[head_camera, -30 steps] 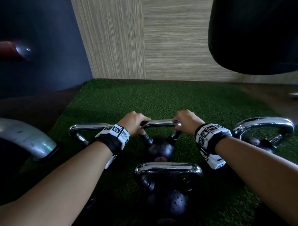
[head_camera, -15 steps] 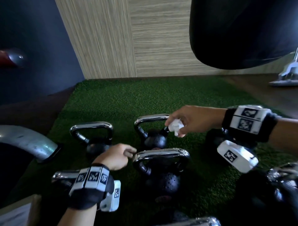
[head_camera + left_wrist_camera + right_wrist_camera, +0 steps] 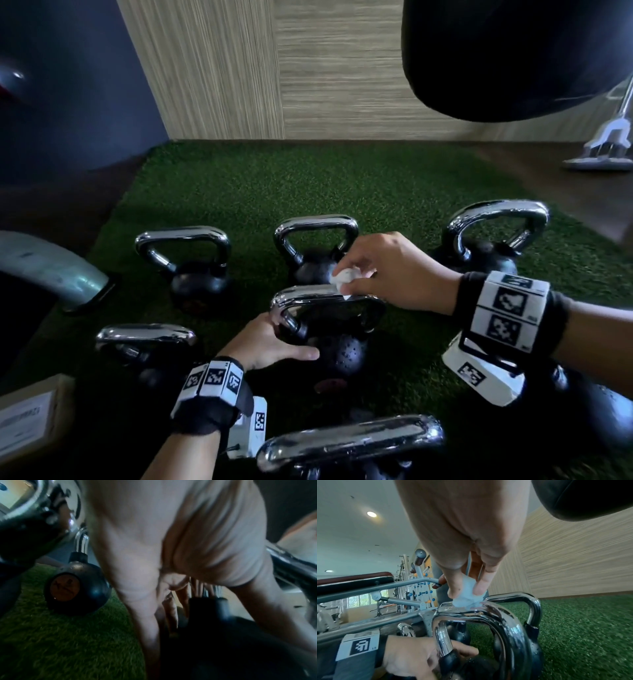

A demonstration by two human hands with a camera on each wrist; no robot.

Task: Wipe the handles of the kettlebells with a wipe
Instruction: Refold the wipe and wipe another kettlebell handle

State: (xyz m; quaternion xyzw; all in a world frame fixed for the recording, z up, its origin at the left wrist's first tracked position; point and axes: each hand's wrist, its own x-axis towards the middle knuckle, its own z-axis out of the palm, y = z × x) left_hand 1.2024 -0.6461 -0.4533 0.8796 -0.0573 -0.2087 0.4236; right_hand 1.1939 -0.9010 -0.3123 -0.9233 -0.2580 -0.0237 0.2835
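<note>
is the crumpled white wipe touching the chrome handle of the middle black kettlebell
Touching. The right wrist view shows the crumpled white wipe, pinched by the right hand, pressed onto the chrome handle.

The head view is dimly lit and bowed at its edges; glare is thrown off chrome; the left wrist view is blurred.

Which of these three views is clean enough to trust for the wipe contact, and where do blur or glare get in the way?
Right wrist: sharpest, wipe on the chrome handle shows clearly, wall smeared. Head: dim, kettlebell bodies near black, glare streaks on handles, wide-angle bending at edges. Left wrist: dark and motion-blurred, left hand fills the frame.
</note>
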